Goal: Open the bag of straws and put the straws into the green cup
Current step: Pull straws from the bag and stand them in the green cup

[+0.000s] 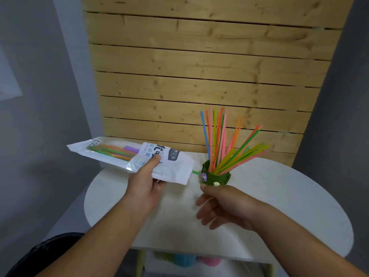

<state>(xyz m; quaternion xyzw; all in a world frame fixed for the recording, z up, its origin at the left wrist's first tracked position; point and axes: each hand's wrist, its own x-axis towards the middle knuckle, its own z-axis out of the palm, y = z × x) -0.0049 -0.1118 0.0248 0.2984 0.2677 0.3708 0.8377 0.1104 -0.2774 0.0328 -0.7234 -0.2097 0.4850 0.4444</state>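
Observation:
My left hand (146, 181) grips the white straw bag (111, 154) near its middle and holds it level above the table's left side. Several straws still show through its clear part, and one green straw tip (195, 172) pokes out of its right end toward the cup. The green cup (216, 177), decorated with small flowers, stands on the white table (279, 196) and holds several coloured straws (223, 144) fanned upward and to the right. My right hand (221, 206) hovers just in front of the cup, fingers spread, holding nothing.
A slatted wooden panel (199, 76) stands right behind the table. Grey walls lie on both sides. Under the tabletop, a shelf holds blurry green, blue and pink objects (185, 260). A dark object (50, 248) sits at the lower left.

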